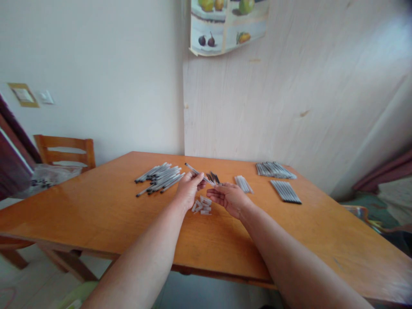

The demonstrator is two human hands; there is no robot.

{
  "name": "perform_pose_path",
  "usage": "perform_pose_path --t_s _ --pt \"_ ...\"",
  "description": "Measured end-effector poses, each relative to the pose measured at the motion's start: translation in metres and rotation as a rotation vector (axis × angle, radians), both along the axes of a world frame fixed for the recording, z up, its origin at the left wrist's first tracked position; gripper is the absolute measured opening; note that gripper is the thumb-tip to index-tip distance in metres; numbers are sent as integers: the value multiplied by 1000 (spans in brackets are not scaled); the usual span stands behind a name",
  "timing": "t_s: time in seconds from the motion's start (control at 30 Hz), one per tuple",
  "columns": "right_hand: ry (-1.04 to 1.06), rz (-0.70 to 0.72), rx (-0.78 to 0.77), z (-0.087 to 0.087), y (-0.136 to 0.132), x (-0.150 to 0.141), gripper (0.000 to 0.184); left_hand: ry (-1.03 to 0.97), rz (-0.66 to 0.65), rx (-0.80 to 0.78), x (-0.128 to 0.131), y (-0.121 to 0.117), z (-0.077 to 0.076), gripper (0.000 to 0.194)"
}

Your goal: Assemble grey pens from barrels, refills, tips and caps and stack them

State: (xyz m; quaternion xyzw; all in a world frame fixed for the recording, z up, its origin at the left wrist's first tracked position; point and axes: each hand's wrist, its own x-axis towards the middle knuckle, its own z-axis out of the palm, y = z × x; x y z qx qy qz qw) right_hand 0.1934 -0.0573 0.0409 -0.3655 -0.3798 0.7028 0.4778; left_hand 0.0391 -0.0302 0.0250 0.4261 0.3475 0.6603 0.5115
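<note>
A slim grey pen point(190, 167) with a dark end is held slanting between my hands. My left hand point(188, 189) is closed around its barrel, thumb on top. At the pen's lower right end, my right hand point(231, 198) pinches with thumb and forefinger, its other fingers loosely curled; whether a small cap is in that pinch is too small to tell. Below the hands lies a small pile of clear pen caps point(202, 205). Just behind the pen are several thin black pieces point(213, 177), partly hidden by my hands.
A loose heap of grey pens point(162, 177) lies left on the wooden table point(144, 231). To the right are whitish sticks point(243, 184), a neat row of pens point(286, 192) and a packed bundle of pens point(275, 170). A chair point(66, 143) stands at the left.
</note>
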Motion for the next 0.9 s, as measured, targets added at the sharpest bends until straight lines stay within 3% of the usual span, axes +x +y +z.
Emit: perform_pose_path --t_s 0.53,0.9 --pt "19 28 86 -9 8 1 17 10 -68 -36 3 -3 -2 28" --pt "14 -1 122 -9 7 0 15 -106 -79 -47 9 -11 1 23"
